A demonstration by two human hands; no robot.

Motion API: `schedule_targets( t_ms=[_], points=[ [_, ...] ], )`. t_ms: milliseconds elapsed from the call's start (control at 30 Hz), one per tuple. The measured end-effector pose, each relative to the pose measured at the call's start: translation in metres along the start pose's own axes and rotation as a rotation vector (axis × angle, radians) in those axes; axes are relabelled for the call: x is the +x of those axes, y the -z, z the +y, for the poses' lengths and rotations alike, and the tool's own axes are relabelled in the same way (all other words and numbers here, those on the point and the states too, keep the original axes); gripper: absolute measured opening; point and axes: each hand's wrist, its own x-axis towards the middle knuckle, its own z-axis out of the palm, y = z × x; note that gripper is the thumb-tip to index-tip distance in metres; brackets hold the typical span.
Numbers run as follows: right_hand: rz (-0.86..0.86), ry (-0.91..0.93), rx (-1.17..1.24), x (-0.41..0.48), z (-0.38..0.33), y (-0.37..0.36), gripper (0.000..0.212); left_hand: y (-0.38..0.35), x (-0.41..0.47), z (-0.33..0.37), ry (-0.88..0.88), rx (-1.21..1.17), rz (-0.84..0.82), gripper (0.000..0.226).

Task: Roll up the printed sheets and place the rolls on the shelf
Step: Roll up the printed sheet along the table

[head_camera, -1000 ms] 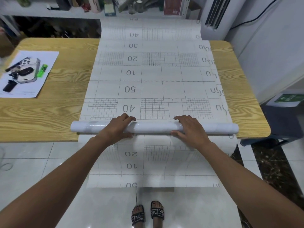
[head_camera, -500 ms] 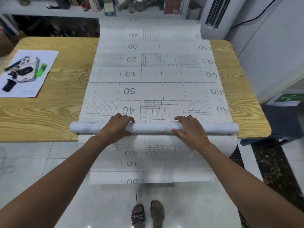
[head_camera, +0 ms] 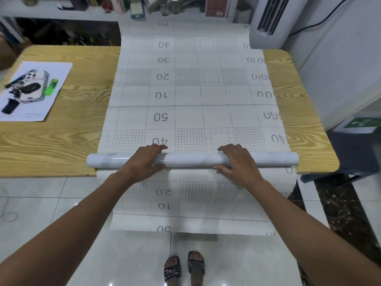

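Observation:
A long printed sheet (head_camera: 189, 96) with grids and numbers lies down the middle of the wooden table (head_camera: 61, 145). Its near end hangs over the front edge toward the floor, and its far end reaches the shelf (head_camera: 61, 13) at the back. A glossy white roll (head_camera: 191, 158) of the sheet lies across the table's front edge. My left hand (head_camera: 144, 159) and my right hand (head_camera: 237, 162) both grip the roll, fingers over the top and thumbs on the near side.
At the table's left lies a white paper (head_camera: 35, 91) with a phone, a green lighter and small dark items on it. A white air-conditioner unit (head_camera: 268, 19) stands at the back right. The shelf holds several bottles and boxes. My sandalled feet are on the tiled floor.
The printed "40" on the table has slid nearer to the roll, as the sheet winds in. Both hands stay on the roll in about the same place.

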Motion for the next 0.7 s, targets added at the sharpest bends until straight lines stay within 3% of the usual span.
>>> schedule_targets(
  t_ms=[700],
  points=[
    [0.027,-0.005,-0.051,-0.0002,0.0082,-0.0051,0.053,-0.0033,0.0023,0.0028,0.058,0.005,-0.005,0.045]
  ],
)
